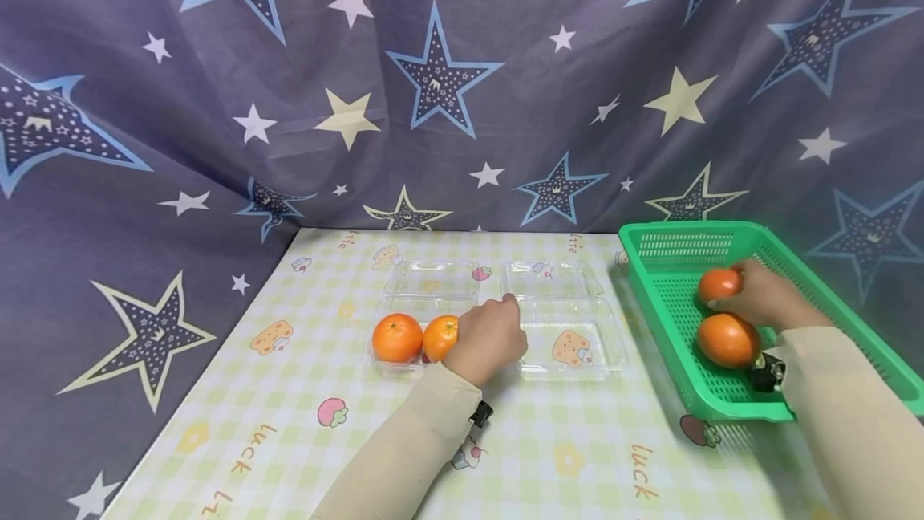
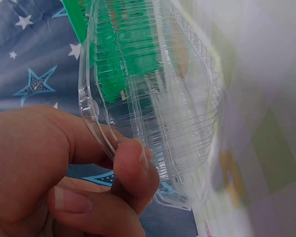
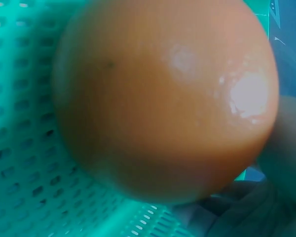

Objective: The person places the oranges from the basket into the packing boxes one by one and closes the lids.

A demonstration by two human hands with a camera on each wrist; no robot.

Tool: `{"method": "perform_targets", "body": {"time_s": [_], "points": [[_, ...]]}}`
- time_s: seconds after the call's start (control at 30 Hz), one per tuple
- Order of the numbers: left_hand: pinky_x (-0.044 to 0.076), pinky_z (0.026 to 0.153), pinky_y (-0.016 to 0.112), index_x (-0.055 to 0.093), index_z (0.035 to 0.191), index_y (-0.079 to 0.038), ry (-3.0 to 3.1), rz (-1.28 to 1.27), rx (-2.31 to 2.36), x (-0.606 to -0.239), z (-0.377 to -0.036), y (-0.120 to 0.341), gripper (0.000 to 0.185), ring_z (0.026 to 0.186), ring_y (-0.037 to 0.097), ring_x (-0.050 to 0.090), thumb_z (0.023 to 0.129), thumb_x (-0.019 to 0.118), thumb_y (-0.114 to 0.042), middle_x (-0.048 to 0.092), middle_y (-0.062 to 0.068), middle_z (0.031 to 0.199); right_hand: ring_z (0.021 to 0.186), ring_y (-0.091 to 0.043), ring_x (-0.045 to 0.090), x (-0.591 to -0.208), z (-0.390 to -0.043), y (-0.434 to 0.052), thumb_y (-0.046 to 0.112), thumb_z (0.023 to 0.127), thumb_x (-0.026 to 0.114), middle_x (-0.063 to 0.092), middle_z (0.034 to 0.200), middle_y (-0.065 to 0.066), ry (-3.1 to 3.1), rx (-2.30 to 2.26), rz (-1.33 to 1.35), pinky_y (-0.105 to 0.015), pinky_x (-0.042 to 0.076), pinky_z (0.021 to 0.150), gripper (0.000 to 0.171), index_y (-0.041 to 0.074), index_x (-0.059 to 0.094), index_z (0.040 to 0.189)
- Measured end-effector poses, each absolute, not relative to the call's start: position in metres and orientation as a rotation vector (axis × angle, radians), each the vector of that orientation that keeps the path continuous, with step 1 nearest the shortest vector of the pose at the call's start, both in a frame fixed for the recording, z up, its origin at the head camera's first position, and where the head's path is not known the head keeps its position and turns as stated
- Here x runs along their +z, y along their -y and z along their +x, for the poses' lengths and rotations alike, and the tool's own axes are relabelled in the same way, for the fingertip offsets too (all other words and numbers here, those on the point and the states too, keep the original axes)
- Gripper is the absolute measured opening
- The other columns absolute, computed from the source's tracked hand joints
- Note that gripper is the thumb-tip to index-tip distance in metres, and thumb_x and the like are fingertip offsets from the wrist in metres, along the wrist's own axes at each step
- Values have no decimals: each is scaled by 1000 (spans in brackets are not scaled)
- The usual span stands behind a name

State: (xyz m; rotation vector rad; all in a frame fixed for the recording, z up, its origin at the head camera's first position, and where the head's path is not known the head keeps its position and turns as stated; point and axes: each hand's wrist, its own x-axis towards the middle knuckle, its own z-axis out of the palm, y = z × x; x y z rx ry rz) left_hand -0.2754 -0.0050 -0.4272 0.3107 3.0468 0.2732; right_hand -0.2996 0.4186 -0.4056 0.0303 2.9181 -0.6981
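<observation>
Right hand (image 1: 765,295) half hides gripped orange (image 1: 719,284).

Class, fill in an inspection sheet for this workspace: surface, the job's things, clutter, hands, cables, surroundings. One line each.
Surface: table under a pale checked cloth with cartoon prints.
Job's things: two clear plastic clamshell boxes, both open; the left box holds two oranges, the right box none. A green basket holds two more; one orange lies loose.
Clutter: nothing seen.
Hands: left hand pinches a clear box's rim; right hand grips the gripped orange inside the basket.
Cables: nothing seen; a small dark device sits at each wrist.
Surroundings: purple star-print curtain behind and to the left.
</observation>
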Motion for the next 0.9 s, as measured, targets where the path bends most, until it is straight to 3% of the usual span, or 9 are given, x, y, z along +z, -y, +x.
{"method": "perform_targets", "body": {"time_s": [0.2, 0.43, 0.9], "points": [[50, 59, 42, 55, 144, -4, -3050, 319, 276, -427, -274, 6, 56, 69, 26, 63, 92, 63, -23, 74, 11, 101, 101, -53, 60, -405, -299, -416, 39, 90, 77, 49, 128, -46, -2931, -685, 29, -46, 56, 67, 97, -21, 26, 147], [52, 61, 43, 57, 141, -4, -3050, 330, 283, -427, -275, 6, 53, 70, 26, 64, 92, 64, -23, 74, 11, 99, 106, -57, 56, -406, -301, -420, 44, 91, 75, 49, 127, -46, -2979, -643, 38, -57, 54, 73, 97, -19, 26, 147], [53, 63, 44, 57, 141, -5, -3058, 323, 275, -426, -275, 6, 54, 72, 28, 65, 91, 65, -24, 74, 11, 101, 100, -51, 59, -404, -299, -419, 49, 89, 75, 54, 121, -42, -3011, -636, 69, -50, 51, 70, 95, -17, 32, 141]]}}
